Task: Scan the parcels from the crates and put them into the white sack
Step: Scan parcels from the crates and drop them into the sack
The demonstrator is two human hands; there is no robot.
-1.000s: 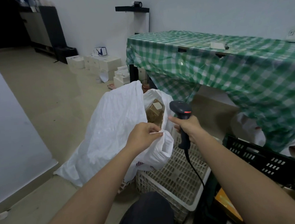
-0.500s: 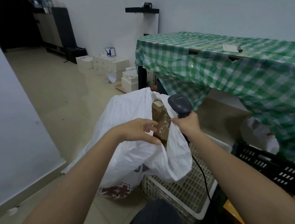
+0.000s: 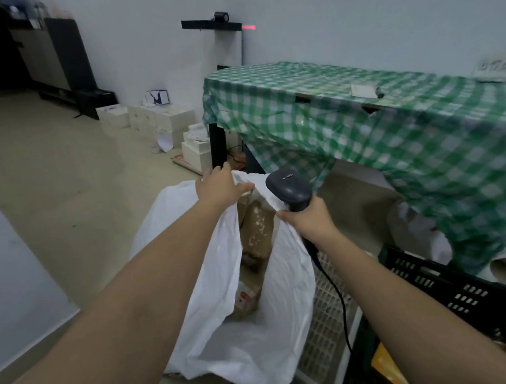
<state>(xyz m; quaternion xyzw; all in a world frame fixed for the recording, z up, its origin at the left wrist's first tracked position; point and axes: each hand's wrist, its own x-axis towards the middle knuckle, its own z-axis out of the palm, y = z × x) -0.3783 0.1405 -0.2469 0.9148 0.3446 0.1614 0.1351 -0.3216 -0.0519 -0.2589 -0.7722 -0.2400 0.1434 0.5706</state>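
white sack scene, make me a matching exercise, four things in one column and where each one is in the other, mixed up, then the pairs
Things:
1. brown parcels
2. barcode scanner
3. white crate
4. black crate

Places:
A. on the floor just right of the white sack
B. gripped in the right hand, which also pinches the sack's rim
C. inside the sack, seen through its open mouth
D. far right, below the green checked tablecloth

The left hand holds the far rim.

Pairs: 1-C, 2-B, 3-A, 4-D
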